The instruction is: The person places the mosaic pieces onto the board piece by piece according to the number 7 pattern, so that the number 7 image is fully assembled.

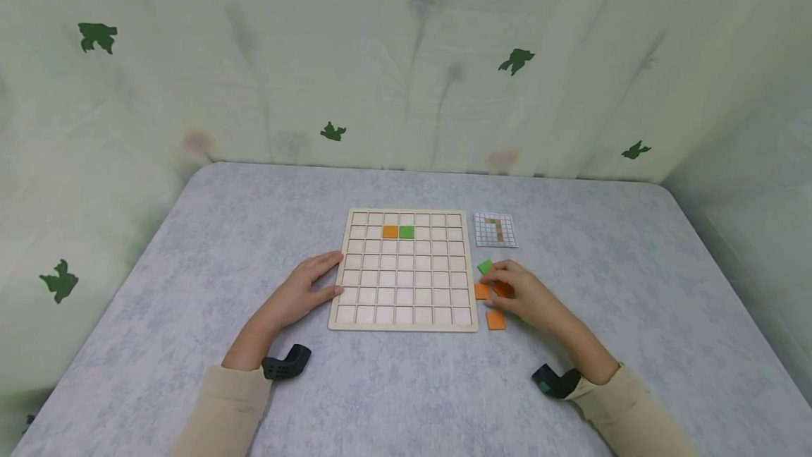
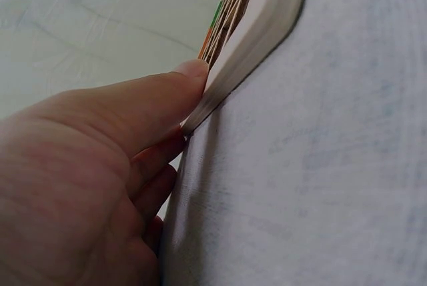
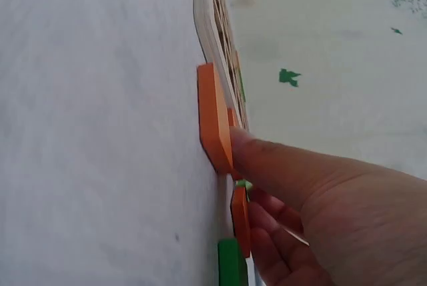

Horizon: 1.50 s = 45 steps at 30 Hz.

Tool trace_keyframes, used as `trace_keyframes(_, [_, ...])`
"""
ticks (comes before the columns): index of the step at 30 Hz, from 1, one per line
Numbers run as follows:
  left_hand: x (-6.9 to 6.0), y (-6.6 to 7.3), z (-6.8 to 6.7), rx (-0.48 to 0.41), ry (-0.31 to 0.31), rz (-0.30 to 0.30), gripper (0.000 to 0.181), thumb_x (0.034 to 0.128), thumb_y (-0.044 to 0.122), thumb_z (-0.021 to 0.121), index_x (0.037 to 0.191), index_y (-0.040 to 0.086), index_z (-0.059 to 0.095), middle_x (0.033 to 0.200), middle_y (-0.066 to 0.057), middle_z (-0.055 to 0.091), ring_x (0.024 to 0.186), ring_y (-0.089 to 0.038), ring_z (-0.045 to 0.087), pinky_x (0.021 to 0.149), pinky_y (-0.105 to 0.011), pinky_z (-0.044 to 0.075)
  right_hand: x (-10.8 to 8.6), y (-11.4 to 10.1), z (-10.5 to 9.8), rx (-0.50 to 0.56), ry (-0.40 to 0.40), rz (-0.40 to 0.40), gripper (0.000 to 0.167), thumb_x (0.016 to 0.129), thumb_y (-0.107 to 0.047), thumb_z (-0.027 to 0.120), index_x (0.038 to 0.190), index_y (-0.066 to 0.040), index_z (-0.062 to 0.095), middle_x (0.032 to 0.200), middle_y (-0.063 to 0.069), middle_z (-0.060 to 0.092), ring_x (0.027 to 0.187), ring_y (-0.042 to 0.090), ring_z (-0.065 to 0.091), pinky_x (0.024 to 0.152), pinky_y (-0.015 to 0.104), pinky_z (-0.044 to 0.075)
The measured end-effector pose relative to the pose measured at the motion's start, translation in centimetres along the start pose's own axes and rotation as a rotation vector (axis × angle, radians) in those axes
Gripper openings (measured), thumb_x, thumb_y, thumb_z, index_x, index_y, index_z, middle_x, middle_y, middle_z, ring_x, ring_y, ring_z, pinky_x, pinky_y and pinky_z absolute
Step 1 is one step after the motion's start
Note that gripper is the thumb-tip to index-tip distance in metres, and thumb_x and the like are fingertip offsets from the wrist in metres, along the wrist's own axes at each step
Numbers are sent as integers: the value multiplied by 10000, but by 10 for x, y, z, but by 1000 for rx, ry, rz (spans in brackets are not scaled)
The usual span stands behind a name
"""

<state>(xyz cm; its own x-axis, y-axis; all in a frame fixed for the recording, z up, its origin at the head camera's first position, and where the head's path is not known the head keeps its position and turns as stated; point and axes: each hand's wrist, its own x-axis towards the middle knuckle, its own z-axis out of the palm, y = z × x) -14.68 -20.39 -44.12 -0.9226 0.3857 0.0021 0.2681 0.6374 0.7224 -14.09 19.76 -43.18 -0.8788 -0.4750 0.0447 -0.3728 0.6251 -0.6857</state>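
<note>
Item: square board (image 1: 404, 279), lying flat on the table (image 1: 406, 386); an orange tile and a green tile sit side by side in its second row from the far edge.

Item: left hand (image 1: 301, 293), at the board's left rim, thumb and extended fingers touching the edge; no tile with it.

Item: right hand (image 1: 525, 293), beyond the board's right rim, thumb and fingertips curved over the loose pieces. An orange piece (image 1: 503, 290) lies under the palm side, between thumb and fingers; whether it is pinched, I cannot tell.

Relation of note: loose pieces lie right of the board, the right hand directly above them and much the nearer; the board lies to its left. The pieces are square, so no long axis.

Item: printed card (image 1: 495, 230), beside the board's far right corner, shown by the head view alone.

By view: the right wrist camera shows a green piece (image 3: 232, 263) at the near side, mostly covered by the hand from above; also the thickness of the pieces.
</note>
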Motion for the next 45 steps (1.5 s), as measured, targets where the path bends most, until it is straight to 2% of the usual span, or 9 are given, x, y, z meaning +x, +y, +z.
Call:
trace_keyframes(4, [0,0,0,1,2,0,646,863,277,617,1387,31,332,1418,-145,295,1294,-347,209,1006,-534,192,1,-1,2,-30,6,0,254,783,-138,709,1025,-101,639,1112,45,491,1032,211,472,873,387,418])
trace_keyframes(10, [1,-2,1,1,1,6,645,864,277,616,1386,27,333,1420,-139,294,1294,-340,214,1008,-525,197,4,-6,-4,-39,6,-4,275,808,-135,684,1069,-78,619,1059,28,559,962,182,521,822,368,451])
trace_keyframes(15, [0,-1,1,0,1,6,647,862,282,616,1384,23,336,1418,-144,296,1293,-343,215,1007,-527,195,16,-17,-12,-31,50,-40,287,808,-118,683,1081,-69,613,1033,24,585,931,204,550,793,379,465])
trace_keyframes(22, [1,-1,1,4,0,2,649,862,297,612,1383,23,338,1416,-151,297,1293,-348,210,1007,-529,192,47,-36,-15,-14,117,-90,304,818,-120,670,1113,-79,608,1065,31,576,965,204,527,823,398,449])
trace_keyframes(27, [1,-3,2,5,3,8,642,862,285,615,1382,26,341,1415,-145,301,1292,-340,217,1008,-521,199,78,-44,-7,9,167,-113,321,822,-153,664,1127,-68,610,1061,43,571,949,189,519,816,366,447])
trace_keyframes(31, [1,-4,2,5,8,17,640,863,286,614,1381,25,344,1413,-145,304,1289,-341,223,1005,-522,202,102,-45,3,34,191,-102,323,828,-188,654,1124,-66,615,1047,44,571,941,179,518,811,319,445])
trace_keyframes(35, [1,-4,3,4,8,21,643,866,303,606,1383,29,341,1413,-147,303,1289,-343,221,1003,-525,203,120,-39,12,69,165,-47,305,843,-170,637,1129,-64,615,1052,63,562,939,189,517,803,300,450])
trace_keyframes(39, [2,-4,3,8,8,15,647,865,300,608,1388,35,333,1416,-145,300,1291,-341,219,1004,-523,205,130,-32,19,86,119,8,293,848,-148,635,1130,-70,618,1049,65,560,924,191,524,796,306,453])
trace_keyframes(45, [2,-3,1,7,7,0,652,861,293,614,1389,34,332,1418,-143,297,1293,-342,211,1006,-524,199,136,-25,26,1,42,-17,277,854,-161,631,1115,-68,627,1014,64,563,904,182,510,784,314,436])
